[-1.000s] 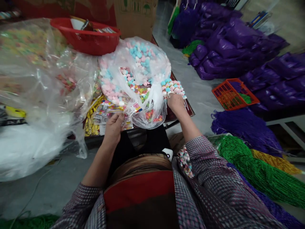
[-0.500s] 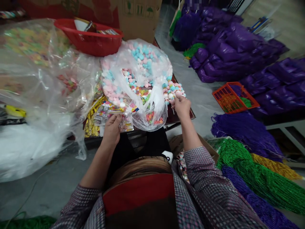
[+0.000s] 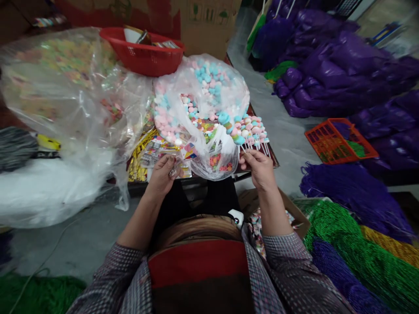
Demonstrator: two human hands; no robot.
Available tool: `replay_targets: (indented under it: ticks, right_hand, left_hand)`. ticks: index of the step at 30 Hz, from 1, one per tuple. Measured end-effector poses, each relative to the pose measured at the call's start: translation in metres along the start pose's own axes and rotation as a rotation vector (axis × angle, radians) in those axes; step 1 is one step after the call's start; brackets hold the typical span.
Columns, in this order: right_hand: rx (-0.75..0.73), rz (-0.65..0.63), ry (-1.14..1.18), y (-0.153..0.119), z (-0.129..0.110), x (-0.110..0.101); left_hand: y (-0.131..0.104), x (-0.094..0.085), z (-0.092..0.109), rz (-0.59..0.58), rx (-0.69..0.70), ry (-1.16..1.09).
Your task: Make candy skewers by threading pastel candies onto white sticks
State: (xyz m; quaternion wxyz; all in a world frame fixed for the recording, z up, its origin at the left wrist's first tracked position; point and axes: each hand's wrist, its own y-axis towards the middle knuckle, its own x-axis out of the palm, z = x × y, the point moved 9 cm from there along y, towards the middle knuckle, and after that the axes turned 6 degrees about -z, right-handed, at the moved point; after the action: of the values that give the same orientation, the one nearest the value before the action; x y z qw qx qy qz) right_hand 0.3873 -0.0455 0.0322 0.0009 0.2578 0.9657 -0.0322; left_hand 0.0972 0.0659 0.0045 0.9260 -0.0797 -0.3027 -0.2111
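The right hand (image 3: 257, 166) pinches a marshmallow stick (image 3: 233, 131) just ahead of it; the left hand (image 3: 164, 173) grips what looks like a clear wrapper (image 3: 173, 171). Picking up seems underway; the next move calls for steadiness.

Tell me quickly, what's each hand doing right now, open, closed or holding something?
Left hand: closed, apparently pinching a clear printed packet.
Right hand: closed, holding a marshmallow skewer by its white stick.
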Motion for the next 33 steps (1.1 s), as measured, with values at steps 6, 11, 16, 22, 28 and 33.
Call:
replay_targets:
  ticks: [6, 11, 16, 22, 28, 33]
  right_hand:
    - [-0.031, -0.12, -0.04, -0.018, -0.005, 0.012]
    - [-0.052, -0.191, -0.088, -0.025, -0.011, 0.023]
    - [-0.074, -0.242, -0.14, -0.028, -0.02, 0.028]
    - [-0.146, -0.245, -0.312, -0.027, -0.032, 0.018]
    - [-0.192, -0.25, -0.438, -0.027, -0.038, 0.004]
    - [-0.201, -0.186, -0.454, -0.028, -0.037, -0.01]
  left_hand:
    - [-0.003, -0.003, 0.001, -0.04, 0.002, -0.042]
    - [-0.005, -0.004, -0.004, -0.058, -0.028, -0.05]
    - [-0.005, -0.002, -0.002, -0.045, -0.032, -0.062]
    - [-0.003, -0.008, -0.002, -0.03, -0.044, -0.014]
    - [0.002, -0.017, -0.005, -0.081, -0.091, 0.097]
    - [0.004, -0.022, -0.004, -0.055, -0.148, 0.204]
